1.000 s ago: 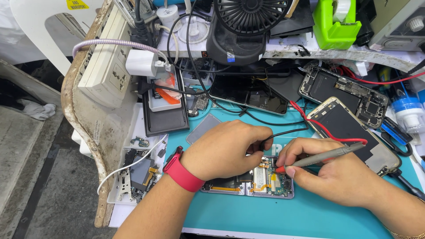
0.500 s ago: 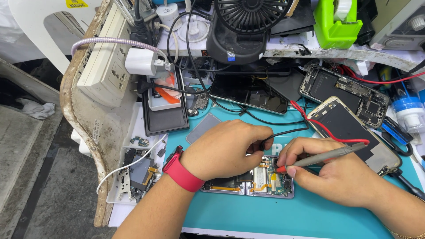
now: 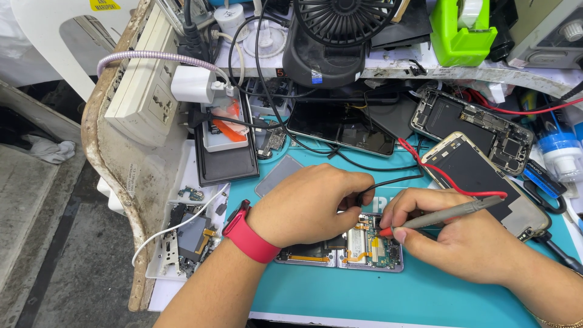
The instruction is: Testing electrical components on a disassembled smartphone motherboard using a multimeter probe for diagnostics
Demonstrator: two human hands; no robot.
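Hands [image 3: 310, 206] arch over opened phone [image 3: 358, 249], left grip pinching black probe [image 3: 359, 197], right grip [image 3: 467, 243] clamped on grey probe [image 3: 455, 211]

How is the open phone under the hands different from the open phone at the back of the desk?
The open phone under the hands lies flat near the front of the teal mat, half covered by the left hand; the back phone lies untouched among cables. The front one shows orange ribbons; the back one looks mostly black. Both have their insides showing.

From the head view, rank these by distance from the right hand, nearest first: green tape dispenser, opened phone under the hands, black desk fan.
1. Opened phone, directly under the right hand.
2. Black desk fan, up at the back, left of centre.
3. Green tape dispenser, back shelf; too close to the fan to call.
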